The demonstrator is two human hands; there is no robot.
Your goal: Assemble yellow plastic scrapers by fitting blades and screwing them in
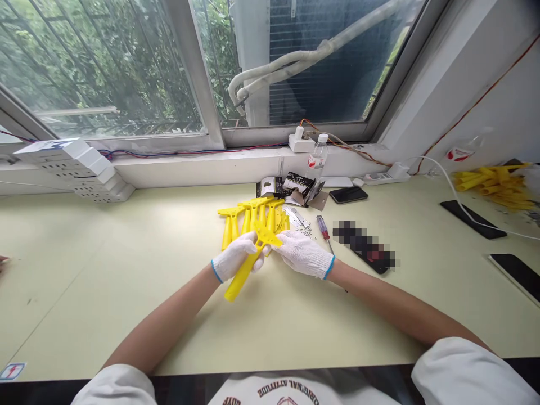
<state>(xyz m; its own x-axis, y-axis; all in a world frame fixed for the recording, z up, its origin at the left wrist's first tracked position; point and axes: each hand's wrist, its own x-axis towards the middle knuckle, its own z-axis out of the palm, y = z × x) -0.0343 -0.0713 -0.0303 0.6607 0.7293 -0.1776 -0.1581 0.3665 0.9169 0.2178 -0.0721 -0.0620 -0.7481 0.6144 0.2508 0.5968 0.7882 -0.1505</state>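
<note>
**Gloved hands on a yellow plastic scraper (247, 275)**

We find the scraper held just above the cream desktop (97, 281), its perforated head up and to the right, its handle slanting down toward us. Our left hand (235, 256) wraps around it near the head. Our right hand (302, 254) comes in from the other side, close beside the left, fingers at the head; we cannot tell if it grips. Both wear white knit gloves (310, 261) with blue cuffs. Just behind lies a pile of matching yellow scrapers (257, 216), beside metal blades (293, 216), tiny screws (306, 229) and a red-handled screwdriver (324, 233).
</note>
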